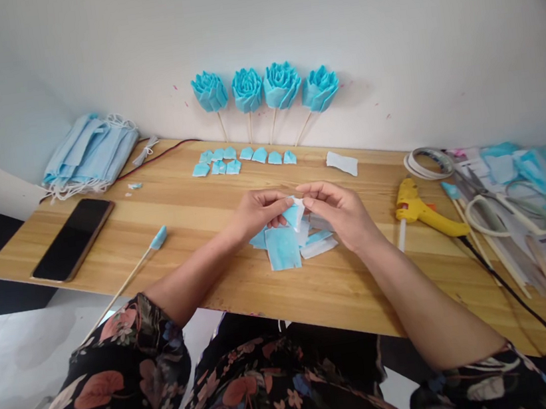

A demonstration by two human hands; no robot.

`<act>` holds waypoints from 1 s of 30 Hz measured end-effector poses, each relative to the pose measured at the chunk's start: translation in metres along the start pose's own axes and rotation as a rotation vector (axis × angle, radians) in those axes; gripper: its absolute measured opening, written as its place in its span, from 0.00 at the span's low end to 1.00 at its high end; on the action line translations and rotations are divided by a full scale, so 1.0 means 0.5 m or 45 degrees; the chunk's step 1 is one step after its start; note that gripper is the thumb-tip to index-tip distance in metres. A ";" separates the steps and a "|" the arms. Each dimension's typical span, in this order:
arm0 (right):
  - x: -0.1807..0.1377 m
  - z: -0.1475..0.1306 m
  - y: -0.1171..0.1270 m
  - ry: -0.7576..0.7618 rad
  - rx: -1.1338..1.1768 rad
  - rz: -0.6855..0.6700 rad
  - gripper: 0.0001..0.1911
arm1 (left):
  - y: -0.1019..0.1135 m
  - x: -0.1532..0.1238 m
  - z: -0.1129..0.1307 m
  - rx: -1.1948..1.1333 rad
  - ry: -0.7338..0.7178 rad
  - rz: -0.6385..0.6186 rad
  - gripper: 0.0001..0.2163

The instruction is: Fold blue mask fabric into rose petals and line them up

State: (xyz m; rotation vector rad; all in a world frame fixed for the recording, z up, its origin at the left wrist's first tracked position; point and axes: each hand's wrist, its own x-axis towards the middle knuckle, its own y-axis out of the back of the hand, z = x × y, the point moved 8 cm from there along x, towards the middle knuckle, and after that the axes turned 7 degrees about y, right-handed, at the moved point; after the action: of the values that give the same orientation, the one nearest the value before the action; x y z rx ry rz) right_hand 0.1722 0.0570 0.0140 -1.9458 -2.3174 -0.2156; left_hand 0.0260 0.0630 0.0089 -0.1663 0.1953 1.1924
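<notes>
My left hand (264, 209) pinches a small blue-and-white piece of mask fabric (294, 212) between thumb and fingers. On the other side of the piece, the thumb and fingertips of my right hand (335, 210) are closed on its white edge. One corner looks folded over. Beneath both hands lies a loose pile of cut blue and white fabric squares (283, 249), partly covered by the fingers. Beyond the hands, folded blue petals (259, 156) lie in short rows. Several blue fabric roses (282, 86) on sticks lean against the wall.
At left are stacked face masks (89, 151), a phone (73, 239) and a stick with a blue tip (133, 270). At right lie a yellow glue gun (425, 210) with its cord, a tape roll (429, 164), scissors (510, 213) and blue scraps (534, 167). A white scrap (342, 163) lies ahead.
</notes>
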 end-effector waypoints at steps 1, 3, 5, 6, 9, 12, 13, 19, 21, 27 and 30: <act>0.000 0.000 0.000 0.001 -0.003 0.004 0.12 | -0.001 -0.002 0.002 0.000 0.002 -0.004 0.10; 0.000 -0.001 0.002 0.001 -0.010 0.014 0.12 | -0.002 -0.005 0.006 -0.006 -0.001 -0.008 0.12; 0.000 -0.001 0.003 0.004 -0.017 0.020 0.12 | -0.003 -0.005 0.007 -0.009 -0.010 -0.013 0.15; -0.001 -0.001 0.003 0.005 -0.021 0.020 0.12 | -0.003 -0.003 0.006 -0.006 -0.014 -0.014 0.16; -0.001 0.000 0.002 0.020 -0.032 0.003 0.12 | -0.002 0.003 -0.002 0.000 -0.005 -0.009 0.13; -0.001 0.001 0.001 0.041 -0.044 -0.008 0.12 | -0.001 0.007 -0.010 -0.021 0.024 0.002 0.09; -0.001 0.002 0.001 0.042 -0.048 -0.006 0.12 | 0.000 0.007 -0.010 -0.029 0.030 0.006 0.08; -0.001 -0.004 0.013 0.091 -0.064 0.047 0.12 | 0.012 0.006 -0.005 -0.102 -0.013 0.092 0.06; -0.001 -0.016 0.021 0.186 -0.150 0.094 0.12 | 0.019 0.009 -0.005 -0.160 -0.043 0.109 0.07; -0.018 -0.092 -0.003 0.752 -0.791 0.055 0.18 | 0.029 0.018 -0.012 -0.297 -0.041 0.095 0.09; -0.025 -0.102 -0.029 0.922 -0.988 -0.041 0.20 | 0.028 0.017 -0.012 -0.329 -0.020 0.080 0.09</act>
State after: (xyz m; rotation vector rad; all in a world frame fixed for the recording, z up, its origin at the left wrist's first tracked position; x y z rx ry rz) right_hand 0.1597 0.0332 0.0616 -1.6113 -1.8717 -1.6997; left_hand 0.0155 0.0746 0.0005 -0.3794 0.0321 1.2792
